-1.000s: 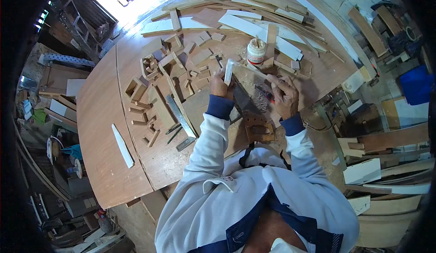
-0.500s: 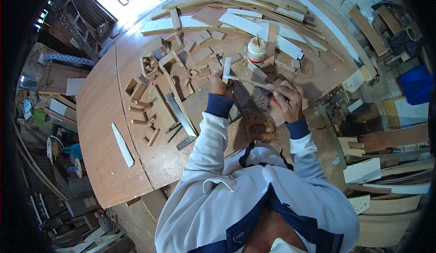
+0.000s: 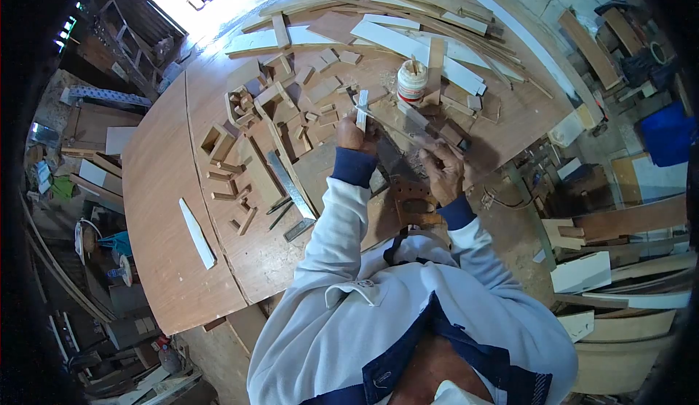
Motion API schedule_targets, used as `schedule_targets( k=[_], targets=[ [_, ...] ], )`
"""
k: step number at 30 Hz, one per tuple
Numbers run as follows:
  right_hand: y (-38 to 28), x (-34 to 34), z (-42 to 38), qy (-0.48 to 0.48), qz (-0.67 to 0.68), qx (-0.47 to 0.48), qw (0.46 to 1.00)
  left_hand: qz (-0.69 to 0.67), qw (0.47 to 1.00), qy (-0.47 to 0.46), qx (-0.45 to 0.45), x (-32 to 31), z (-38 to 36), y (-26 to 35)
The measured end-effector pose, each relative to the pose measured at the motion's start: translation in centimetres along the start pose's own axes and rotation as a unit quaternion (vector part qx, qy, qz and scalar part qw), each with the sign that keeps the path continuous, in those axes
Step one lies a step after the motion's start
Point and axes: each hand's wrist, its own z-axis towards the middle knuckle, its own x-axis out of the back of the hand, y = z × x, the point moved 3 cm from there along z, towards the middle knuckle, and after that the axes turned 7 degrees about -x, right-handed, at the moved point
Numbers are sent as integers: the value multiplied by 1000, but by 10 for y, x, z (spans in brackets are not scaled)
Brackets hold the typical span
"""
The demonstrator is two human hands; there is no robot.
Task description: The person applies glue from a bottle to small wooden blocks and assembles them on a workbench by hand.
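A small wooden block (image 3: 362,111), its upper face coated in white glue, stands up from my left hand (image 3: 351,134), whose fingers are closed round its lower end. In my right hand (image 3: 443,173) is a thin brush (image 3: 397,130), its handle blurred and its tip at the block's side. Beyond the hands stands a glue jar (image 3: 412,83) with a red-marked label and a crusted top. Below the brush, a handsaw (image 3: 413,205) with a wooden handle lies near the table's edge.
Many small wood offcuts and open box-like pieces (image 3: 218,143) lie left of my hands, beside a try square (image 3: 290,187) and pencils. Long strips and white boards (image 3: 408,45) are stacked along the table's far side. A pointed white piece (image 3: 196,232) lies at left.
My right hand has moved left and a little towards me, and the brush has shifted along the block. My left hand still holds the block, almost in place.
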Motion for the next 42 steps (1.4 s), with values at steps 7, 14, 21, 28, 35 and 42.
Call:
schedule_targets(
  k=[7, 14, 21, 28, 35, 42],
  targets=[
    [11, 19, -6, 4, 19, -39, 999, 23, 1000, 0, -12, 11, 5, 6],
    [-14, 28, 10, -36, 2, 20, 999, 35, 999, 8, -16, 9, 8, 2],
    [-19, 27, 8, 17, 26, -98, 995, -52, 996, -53, -39, 2, 0, 10],
    [-21, 11, 13, 28, 8, -13, 999, -84, 992, -82, -34, -6, -4, 13],
    [-24, 3, 25, 43, 10, 16, 999, -131, 978, -159, -26, -6, -7, 6],
    [-23, 2, 24, 21, -7, -11, 1000, -136, 976, -165, -33, -1, -2, 5]
  ],
)
